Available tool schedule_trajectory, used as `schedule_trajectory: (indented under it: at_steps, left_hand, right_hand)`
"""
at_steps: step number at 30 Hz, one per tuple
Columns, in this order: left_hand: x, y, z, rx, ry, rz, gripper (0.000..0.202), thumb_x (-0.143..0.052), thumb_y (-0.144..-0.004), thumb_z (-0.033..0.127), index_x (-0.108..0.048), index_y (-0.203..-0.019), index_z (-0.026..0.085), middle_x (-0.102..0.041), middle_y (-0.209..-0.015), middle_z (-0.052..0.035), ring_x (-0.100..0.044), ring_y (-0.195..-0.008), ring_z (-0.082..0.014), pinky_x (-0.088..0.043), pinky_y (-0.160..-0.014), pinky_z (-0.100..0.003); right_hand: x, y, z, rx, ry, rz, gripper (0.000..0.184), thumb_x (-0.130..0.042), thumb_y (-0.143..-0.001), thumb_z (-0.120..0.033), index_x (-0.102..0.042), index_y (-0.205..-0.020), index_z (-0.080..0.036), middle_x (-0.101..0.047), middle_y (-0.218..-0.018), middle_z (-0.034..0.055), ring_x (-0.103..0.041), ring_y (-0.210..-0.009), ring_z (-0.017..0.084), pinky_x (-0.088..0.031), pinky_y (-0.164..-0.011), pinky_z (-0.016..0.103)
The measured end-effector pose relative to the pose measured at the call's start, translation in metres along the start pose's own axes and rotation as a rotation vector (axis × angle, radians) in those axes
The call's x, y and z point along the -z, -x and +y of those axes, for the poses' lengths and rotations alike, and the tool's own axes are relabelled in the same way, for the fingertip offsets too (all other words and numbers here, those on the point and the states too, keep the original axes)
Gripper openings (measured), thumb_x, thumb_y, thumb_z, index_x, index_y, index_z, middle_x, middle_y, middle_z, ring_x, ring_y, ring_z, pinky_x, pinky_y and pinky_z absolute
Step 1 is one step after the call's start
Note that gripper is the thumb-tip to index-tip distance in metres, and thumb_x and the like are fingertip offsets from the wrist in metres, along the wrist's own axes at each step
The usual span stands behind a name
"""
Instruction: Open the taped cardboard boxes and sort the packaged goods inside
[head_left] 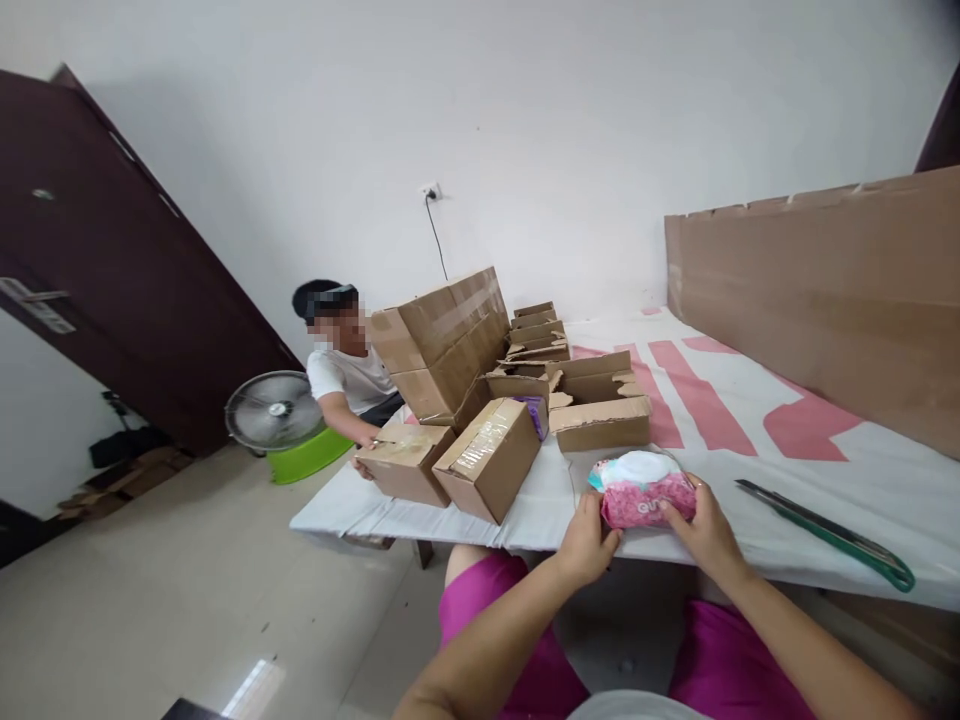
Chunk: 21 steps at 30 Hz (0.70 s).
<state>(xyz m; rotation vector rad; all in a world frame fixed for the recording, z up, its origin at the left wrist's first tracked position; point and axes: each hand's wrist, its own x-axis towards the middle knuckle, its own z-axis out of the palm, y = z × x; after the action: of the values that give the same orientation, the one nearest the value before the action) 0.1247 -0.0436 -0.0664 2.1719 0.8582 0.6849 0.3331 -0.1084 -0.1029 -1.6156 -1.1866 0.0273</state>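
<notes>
A pink pack of wet wipes (643,490) with a white lid lies at the near edge of the white-covered table (750,440). My left hand (589,540) grips its left end and my right hand (701,530) grips its right end, fingers closed on the pack. Just beyond it stands an open cardboard box (600,405). A taped box (491,455) sits to the left.
Long green-handled scissors (825,530) lie on the table to my right. Several cardboard boxes (442,340) are stacked further back. A person in a white shirt (349,375) sits at the far left end, a hand on a box (401,460). A fan (274,410) stands on the floor.
</notes>
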Motion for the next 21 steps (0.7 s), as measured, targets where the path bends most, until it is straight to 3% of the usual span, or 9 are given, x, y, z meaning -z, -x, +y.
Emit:
schedule_trajectory:
  at_steps: [5,7,9,11,13,15,16,18,21]
  left_hand:
    - [0.018,0.010,0.006,-0.092,-0.043,0.023,0.050,-0.061,-0.078,0.015,-0.045,-0.126,0.019,-0.055,-0.120,-0.0124,-0.055,-0.111,-0.0260,-0.046,-0.098,-0.044]
    - [0.044,0.016,0.016,-0.188,-0.192,0.119,0.044,-0.058,-0.083,0.019,-0.049,-0.125,0.022,-0.056,-0.124,-0.0119,-0.053,-0.117,-0.0269,-0.043,-0.102,-0.046]
    - [0.080,0.019,0.025,-0.194,-0.417,0.300,0.038,-0.058,-0.086,0.027,-0.053,-0.123,0.023,-0.056,-0.127,-0.0121,-0.047,-0.126,-0.0301,-0.034,-0.109,-0.050]
    - [0.119,0.019,0.029,-0.022,-0.646,0.499,0.042,-0.061,-0.084,0.036,-0.056,-0.124,0.022,-0.053,-0.133,-0.0141,-0.039,-0.133,-0.0353,-0.027,-0.112,-0.055]
    - [0.154,0.020,0.025,0.253,-0.824,0.613,0.059,-0.066,-0.080,0.044,-0.052,-0.132,0.020,-0.043,-0.145,-0.0174,-0.031,-0.138,-0.0411,-0.023,-0.112,-0.060]
    - [0.178,0.023,0.015,0.445,-0.895,0.574,0.073,-0.069,-0.076,0.050,-0.047,-0.139,0.019,-0.038,-0.148,-0.0200,-0.032,-0.137,-0.0436,-0.029,-0.108,-0.060]
    - [0.185,0.026,0.009,0.472,-0.914,0.530,0.076,-0.069,-0.076,0.050,-0.045,-0.141,0.019,-0.038,-0.148,-0.0200,-0.033,-0.136,-0.0429,-0.032,-0.108,-0.058]
    - [0.193,0.034,-0.001,0.417,-0.951,0.454,0.071,-0.067,-0.079,0.046,-0.046,-0.142,0.020,-0.041,-0.147,-0.0172,-0.035,-0.136,-0.0389,-0.033,-0.110,-0.052]
    - [0.196,0.047,-0.004,0.307,-0.995,0.446,0.058,-0.063,-0.083,0.038,-0.052,-0.137,0.020,-0.049,-0.141,-0.0127,-0.041,-0.130,-0.0336,-0.033,-0.113,-0.046]
  right_hand:
    - [-0.001,0.008,0.001,0.042,0.065,0.021,0.056,-0.052,-0.085,-0.052,-0.043,-0.129,-0.018,-0.059,-0.120,0.0182,-0.059,-0.113,0.033,-0.049,-0.096,0.051]
    - [0.000,0.011,0.000,0.064,0.084,0.033,0.056,-0.052,-0.086,-0.052,-0.044,-0.129,-0.017,-0.060,-0.119,0.0190,-0.059,-0.113,0.032,-0.049,-0.096,0.050]
    - [0.000,0.012,0.001,0.084,0.092,0.037,0.056,-0.052,-0.086,-0.052,-0.044,-0.129,-0.016,-0.060,-0.119,0.0190,-0.059,-0.113,0.032,-0.050,-0.095,0.049]
    - [-0.001,0.011,0.002,0.103,0.096,0.053,0.057,-0.053,-0.085,-0.053,-0.045,-0.128,-0.016,-0.061,-0.117,0.0184,-0.061,-0.110,0.031,-0.051,-0.094,0.047]
    - [-0.002,0.011,0.003,0.121,0.103,0.079,0.058,-0.054,-0.084,-0.054,-0.047,-0.127,-0.014,-0.062,-0.114,0.0182,-0.062,-0.107,0.031,-0.052,-0.091,0.047]
    - [-0.003,0.010,0.003,0.135,0.110,0.099,0.059,-0.054,-0.084,-0.054,-0.047,-0.127,-0.014,-0.063,-0.113,0.0181,-0.062,-0.105,0.031,-0.052,-0.089,0.046]
    - [-0.003,0.010,0.003,0.140,0.114,0.100,0.059,-0.054,-0.084,-0.054,-0.047,-0.127,-0.014,-0.063,-0.112,0.0180,-0.062,-0.105,0.031,-0.052,-0.089,0.046]
    - [-0.002,0.010,0.002,0.147,0.115,0.094,0.058,-0.053,-0.085,-0.053,-0.047,-0.127,-0.014,-0.063,-0.113,0.0176,-0.062,-0.105,0.030,-0.052,-0.089,0.045]
    - [-0.001,0.011,0.002,0.150,0.117,0.086,0.057,-0.053,-0.085,-0.052,-0.046,-0.128,-0.014,-0.063,-0.114,0.0173,-0.062,-0.106,0.030,-0.052,-0.089,0.045]
